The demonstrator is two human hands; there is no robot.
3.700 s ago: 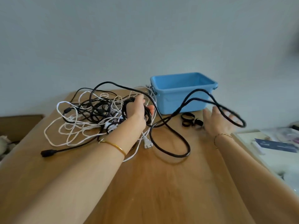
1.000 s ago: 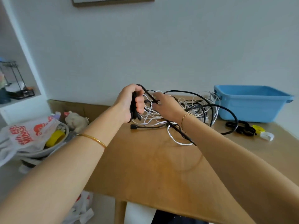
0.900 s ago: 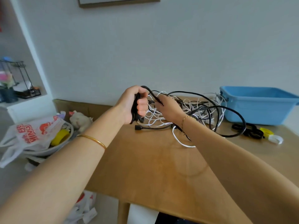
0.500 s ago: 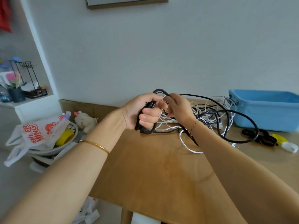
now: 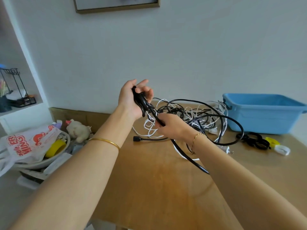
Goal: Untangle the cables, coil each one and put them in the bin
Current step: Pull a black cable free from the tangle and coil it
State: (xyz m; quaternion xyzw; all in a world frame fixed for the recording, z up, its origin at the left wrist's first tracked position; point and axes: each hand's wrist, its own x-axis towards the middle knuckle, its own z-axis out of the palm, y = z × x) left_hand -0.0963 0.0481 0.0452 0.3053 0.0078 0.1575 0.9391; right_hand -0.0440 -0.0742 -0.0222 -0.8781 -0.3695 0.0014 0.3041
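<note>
My left hand (image 5: 131, 98) is raised above the table, palm up, with several loops of a thick black cable (image 5: 142, 103) lying across it; its fingers are loosely spread around the coil. Just below, my right hand (image 5: 171, 127) grips the same black cable, which runs down past my right forearm (image 5: 189, 160). A tangle of black and white cables (image 5: 191, 118) lies on the wooden table (image 5: 149, 180) behind my hands. The blue bin (image 5: 262, 113) stands at the far right of the table.
Black, yellow and white cable ties (image 5: 260, 142) lie in front of the bin. A loose black plug end (image 5: 137, 138) rests on the table. Left of the table are a bowl with plastic bags (image 5: 33, 146), a plush toy (image 5: 78, 130) and a white shelf (image 5: 16, 97).
My left hand has lifted and loosened its fist, palm now up with the coil across it. My right hand has slid down along the black cable, away from the left.
</note>
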